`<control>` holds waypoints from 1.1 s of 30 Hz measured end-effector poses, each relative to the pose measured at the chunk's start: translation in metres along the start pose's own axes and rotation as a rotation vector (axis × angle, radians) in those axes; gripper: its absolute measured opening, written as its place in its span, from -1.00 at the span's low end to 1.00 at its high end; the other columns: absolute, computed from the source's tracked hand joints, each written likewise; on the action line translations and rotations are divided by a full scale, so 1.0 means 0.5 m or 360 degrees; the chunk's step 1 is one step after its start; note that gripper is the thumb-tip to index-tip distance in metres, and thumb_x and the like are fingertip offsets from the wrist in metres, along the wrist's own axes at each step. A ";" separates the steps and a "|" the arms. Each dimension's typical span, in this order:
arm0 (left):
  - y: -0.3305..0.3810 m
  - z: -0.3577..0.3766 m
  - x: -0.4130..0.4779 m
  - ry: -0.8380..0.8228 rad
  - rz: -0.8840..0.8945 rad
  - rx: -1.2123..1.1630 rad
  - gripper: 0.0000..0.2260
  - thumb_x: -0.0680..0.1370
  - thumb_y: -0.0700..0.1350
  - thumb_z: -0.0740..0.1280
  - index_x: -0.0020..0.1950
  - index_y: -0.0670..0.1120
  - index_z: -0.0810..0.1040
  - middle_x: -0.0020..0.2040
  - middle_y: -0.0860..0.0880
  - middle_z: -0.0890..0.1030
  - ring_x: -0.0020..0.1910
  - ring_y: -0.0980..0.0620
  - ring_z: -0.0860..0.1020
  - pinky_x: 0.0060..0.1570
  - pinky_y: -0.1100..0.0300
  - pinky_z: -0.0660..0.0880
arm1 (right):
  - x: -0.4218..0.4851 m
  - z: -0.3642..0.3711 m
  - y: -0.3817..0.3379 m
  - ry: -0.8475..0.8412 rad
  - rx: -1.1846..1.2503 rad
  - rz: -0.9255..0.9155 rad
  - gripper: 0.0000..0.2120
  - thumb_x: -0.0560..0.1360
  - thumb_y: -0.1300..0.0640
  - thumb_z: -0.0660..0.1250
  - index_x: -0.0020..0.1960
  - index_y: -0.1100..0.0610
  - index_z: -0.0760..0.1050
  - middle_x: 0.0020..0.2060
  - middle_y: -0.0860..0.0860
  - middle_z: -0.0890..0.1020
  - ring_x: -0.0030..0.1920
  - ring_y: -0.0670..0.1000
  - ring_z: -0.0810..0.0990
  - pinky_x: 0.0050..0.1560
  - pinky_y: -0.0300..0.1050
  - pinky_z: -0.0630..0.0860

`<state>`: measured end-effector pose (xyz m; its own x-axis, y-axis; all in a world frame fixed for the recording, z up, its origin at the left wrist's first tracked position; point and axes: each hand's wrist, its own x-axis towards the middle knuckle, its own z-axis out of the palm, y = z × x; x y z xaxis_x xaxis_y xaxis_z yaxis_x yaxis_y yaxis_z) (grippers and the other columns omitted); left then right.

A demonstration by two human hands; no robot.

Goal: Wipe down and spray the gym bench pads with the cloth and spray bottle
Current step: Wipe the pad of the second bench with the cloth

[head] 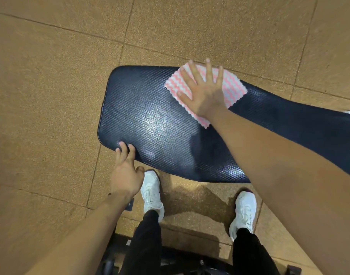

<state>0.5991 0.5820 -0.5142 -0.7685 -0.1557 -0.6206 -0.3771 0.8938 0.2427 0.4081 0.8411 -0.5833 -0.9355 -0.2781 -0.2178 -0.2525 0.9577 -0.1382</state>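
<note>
Cloth (pixel 232 86) half-hidden under flat right hand (pixel 201 92) | relaxed left hand (pixel 125 175) touches cropped pad (pixel 160 120)

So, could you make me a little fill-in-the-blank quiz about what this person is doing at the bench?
1. The right hand presses a pink-and-white ____ flat on the bench pad.
2. The left hand touches the pad's near edge and holds ____.
3. The person's shoes are ____ in colour.
Missing words: cloth; nothing; white.
</note>
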 end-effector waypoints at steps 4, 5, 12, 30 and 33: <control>-0.006 0.001 -0.004 0.0008 0.0015 -0.0013 -0.31 0.61 -0.16 0.32 0.66 -0.08 0.03 0.67 -0.04 -0.15 0.64 -0.06 -0.13 0.53 0.06 0.11 | -0.070 0.029 -0.043 -0.0015 0.0014 -0.0106 -0.22 0.54 -0.53 -0.08 0.65 -0.16 0.07 0.65 0.01 0.11 0.62 0.37 -0.02 0.47 0.56 -0.07; -0.007 0.002 -0.005 0.0006 0.0016 -0.0013 -0.30 0.61 -0.16 0.33 0.66 -0.08 0.03 0.67 -0.04 -0.15 0.64 -0.06 -0.13 0.53 0.07 0.09 | -0.091 0.036 -0.058 -0.0034 0.0028 -0.0123 -0.20 0.53 -0.54 -0.10 0.65 -0.16 0.05 0.66 0.01 0.08 0.62 0.37 -0.05 0.47 0.57 -0.10; 0.009 0.012 -0.015 -0.0007 -0.0033 0.0097 -0.24 0.57 -0.09 0.36 0.65 -0.17 0.00 0.66 -0.15 -0.13 0.63 -0.18 -0.11 0.58 0.01 -0.02 | -0.274 0.079 -0.137 -0.0124 0.0048 -0.0423 -0.15 0.47 -0.58 -0.02 0.64 -0.20 0.05 0.66 0.01 0.07 0.62 0.36 -0.12 0.47 0.55 -0.13; 0.159 0.152 -0.197 -0.0147 0.0097 -0.0030 -0.34 0.57 -0.09 0.38 0.62 0.07 0.19 0.65 -0.01 0.10 0.55 -0.13 0.27 0.42 -0.05 0.39 | -0.248 0.006 0.196 -0.0039 0.0108 0.0092 -0.33 0.63 -0.40 -0.23 0.66 -0.16 -0.06 0.67 -0.01 0.01 0.63 0.31 -0.06 0.55 0.46 -0.12; 0.190 0.187 -0.207 -0.0221 0.0040 0.0000 -0.32 0.59 0.00 0.35 0.64 0.10 0.11 0.67 -0.01 -0.07 0.55 -0.19 0.26 0.36 -0.06 0.46 | -0.266 0.006 0.264 -0.0011 0.0155 0.0259 -0.31 0.61 -0.43 -0.22 0.66 -0.16 -0.05 0.67 0.02 0.01 0.63 0.35 -0.06 0.52 0.50 -0.12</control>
<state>0.6913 0.7224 -0.4964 -0.6988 -0.0737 -0.7115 -0.3587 0.8966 0.2595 0.4997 1.0044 -0.5756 -0.9602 -0.1207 -0.2518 -0.0722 0.9785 -0.1934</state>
